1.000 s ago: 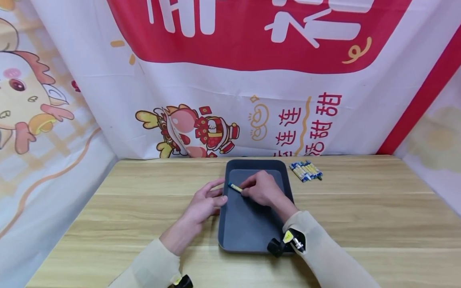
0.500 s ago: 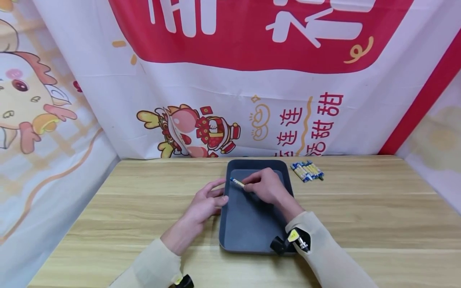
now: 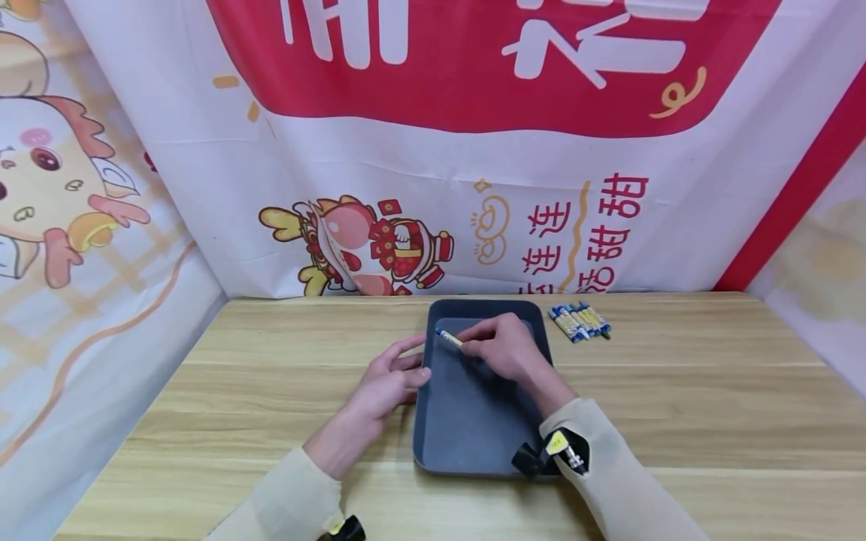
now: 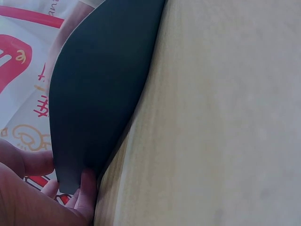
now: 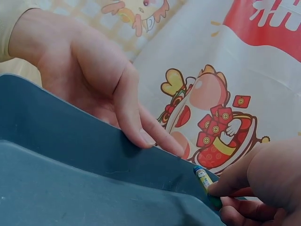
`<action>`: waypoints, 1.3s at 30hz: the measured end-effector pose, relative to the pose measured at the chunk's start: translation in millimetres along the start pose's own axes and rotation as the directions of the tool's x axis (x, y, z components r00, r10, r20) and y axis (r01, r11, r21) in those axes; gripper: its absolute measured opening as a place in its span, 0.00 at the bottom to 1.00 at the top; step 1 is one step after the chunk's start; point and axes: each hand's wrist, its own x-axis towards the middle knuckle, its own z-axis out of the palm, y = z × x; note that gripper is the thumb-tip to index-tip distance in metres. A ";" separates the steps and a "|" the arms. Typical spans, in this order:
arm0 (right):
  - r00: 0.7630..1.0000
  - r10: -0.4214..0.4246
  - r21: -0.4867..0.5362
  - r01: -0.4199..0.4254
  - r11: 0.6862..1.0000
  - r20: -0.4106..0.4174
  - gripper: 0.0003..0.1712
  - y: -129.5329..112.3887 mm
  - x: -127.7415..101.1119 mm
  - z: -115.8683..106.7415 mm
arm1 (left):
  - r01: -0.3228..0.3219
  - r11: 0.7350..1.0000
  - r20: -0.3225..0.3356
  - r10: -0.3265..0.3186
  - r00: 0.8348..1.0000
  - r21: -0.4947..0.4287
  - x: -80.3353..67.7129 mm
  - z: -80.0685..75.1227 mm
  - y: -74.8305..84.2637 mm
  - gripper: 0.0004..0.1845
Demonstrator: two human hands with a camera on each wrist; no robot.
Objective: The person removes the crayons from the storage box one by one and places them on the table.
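Note:
A dark blue-grey rectangular tray (image 3: 467, 443) lies on the wooden table. My left hand (image 3: 382, 387) holds its left side, the thumb over the rim and the other fingers along the outer wall (image 4: 101, 89). Over the tray's far left part, my right hand (image 3: 504, 347) pinches a short crayon (image 3: 449, 338) between thumb and fingers. The crayon has a blue end and a pale yellow printed wrapper; a green tip shows by the fingers in the right wrist view, where the blue end (image 5: 199, 170) overlaps the tray's wall near the rim.
Several similar crayons (image 3: 580, 323) lie side by side just right of the tray's far corner. The wooden table (image 3: 676, 421) backs onto a white and red printed cloth (image 3: 419, 161). A camera (image 3: 555, 453) on my right wrist hangs over the tray's near right corner.
My right hand has shifted the crayon slightly toward the tray's far end. The left hand keeps its place at the tray's left rim; the whole head view drifts slightly.

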 end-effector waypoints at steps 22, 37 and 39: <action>0.998 -0.025 0.063 0.029 0.998 -0.053 0.13 1.0 2.0 -40.2 | -0.003 1.000 -0.018 0.003 1.000 -0.008 -1.0 2.2 -0.2 0.31; 0.980 0.032 0.063 -0.020 0.998 -0.197 0.16 28.9 5.1 -88.5 | -0.018 1.000 0.000 0.018 1.000 -0.015 -1.4 0.8 -0.9 0.31; 0.975 0.045 0.063 -0.032 0.998 -0.218 0.17 34.2 6.0 -94.2 | -0.018 1.000 -0.001 0.018 1.000 -0.015 -1.9 1.1 -0.7 0.31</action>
